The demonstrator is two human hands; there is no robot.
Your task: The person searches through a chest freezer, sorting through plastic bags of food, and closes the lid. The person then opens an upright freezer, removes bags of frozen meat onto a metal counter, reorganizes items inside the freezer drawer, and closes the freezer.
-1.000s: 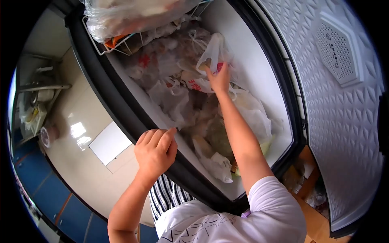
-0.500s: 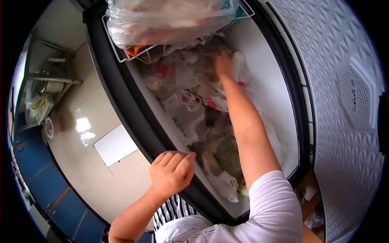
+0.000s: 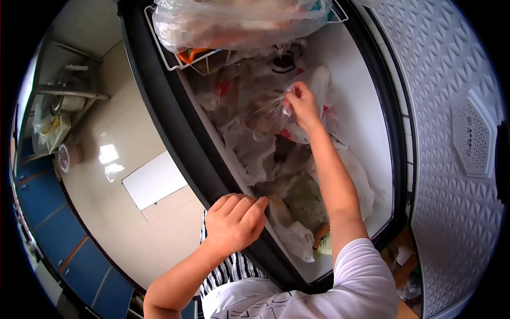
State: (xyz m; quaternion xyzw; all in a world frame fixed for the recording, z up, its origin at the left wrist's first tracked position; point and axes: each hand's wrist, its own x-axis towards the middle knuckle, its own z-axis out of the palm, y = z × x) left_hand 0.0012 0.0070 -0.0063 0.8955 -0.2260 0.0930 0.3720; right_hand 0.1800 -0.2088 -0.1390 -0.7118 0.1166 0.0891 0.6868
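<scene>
My right hand [image 3: 301, 105] is inside a chest freezer, its fingers pinching the gathered top of a clear plastic bag [image 3: 271, 109]. What that bag holds is blurred through the plastic. My left hand [image 3: 236, 220] rests at the freezer's black rim [image 3: 210, 183], with its fingers curled over the edge. Around the right hand lie several white and clear bags, among them a crumpled white bag [image 3: 247, 154] and one with a dark printed mark [image 3: 284, 63]. Closer to my body is a bag with greenish contents [image 3: 304, 199].
A white wire basket [image 3: 169, 59] hangs across the freezer's far end, carrying a large clear bag [image 3: 239, 24]. The textured raised lid [image 3: 430, 80] stands on the right. To the left are a tiled floor, a metal rack [image 3: 74, 95] and blue cabinets [image 3: 79, 255].
My right hand has risen slightly toward me from among the bags and now pulls up the clear bag's top. The left hand stays at the rim. The view has shifted a little.
</scene>
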